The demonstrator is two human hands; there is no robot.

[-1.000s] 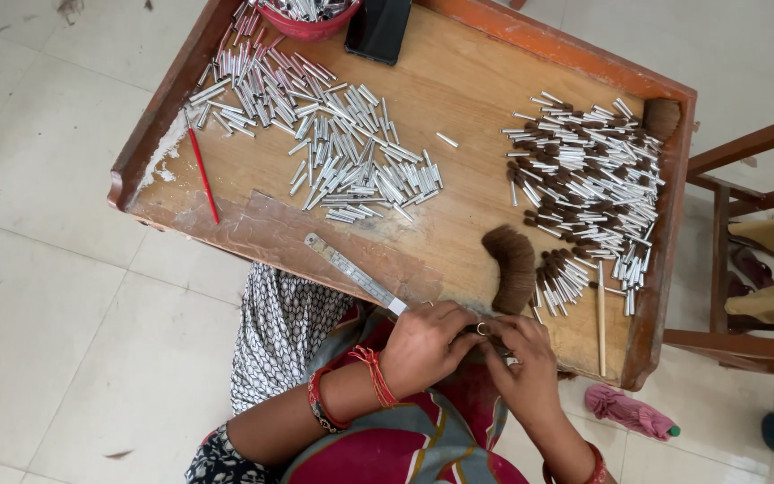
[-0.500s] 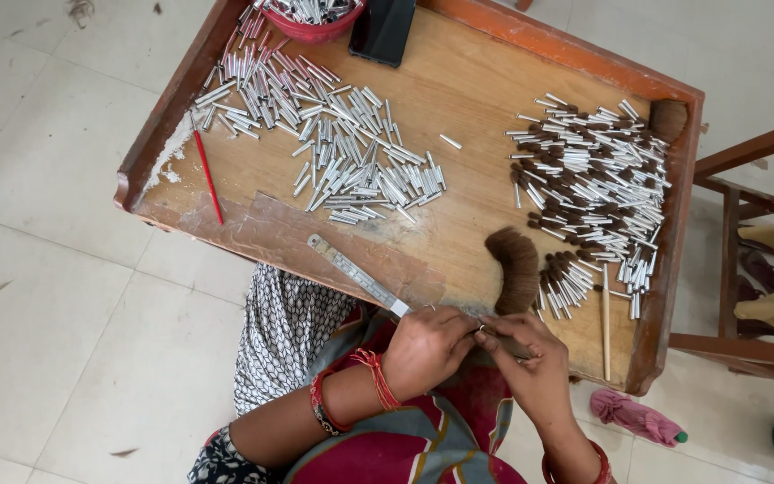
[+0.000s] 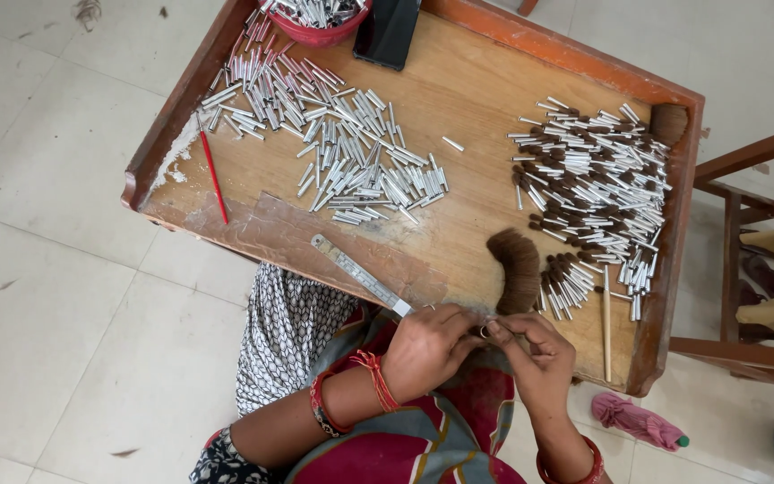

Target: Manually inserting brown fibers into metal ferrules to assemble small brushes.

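My left hand (image 3: 427, 345) and my right hand (image 3: 530, 350) meet at the near edge of the wooden tray table (image 3: 459, 99). Between their fingertips they pinch a small silver metal tube (image 3: 485, 330) with dark hair at it. Just beyond the hands lies a bundle of dark brown hair (image 3: 517, 267). A metal ruler (image 3: 360, 273) lies diagonally, its end beside my left hand. A heap of empty silver tubes (image 3: 338, 143) covers the table's left half. Tubes filled with dark hair tufts (image 3: 593, 193) are piled on the right.
A red pencil (image 3: 212, 175) lies near the left rim. A red bowl of tubes (image 3: 315, 18) and a black box (image 3: 389, 31) stand at the far edge. A thin wooden stick (image 3: 606, 323) lies at right. A wooden chair (image 3: 750, 260) stands right; a pink cloth (image 3: 633, 419) lies on the floor.
The view has shifted slightly. My hands have stayed together at the table's near edge, fingers working the small tube.
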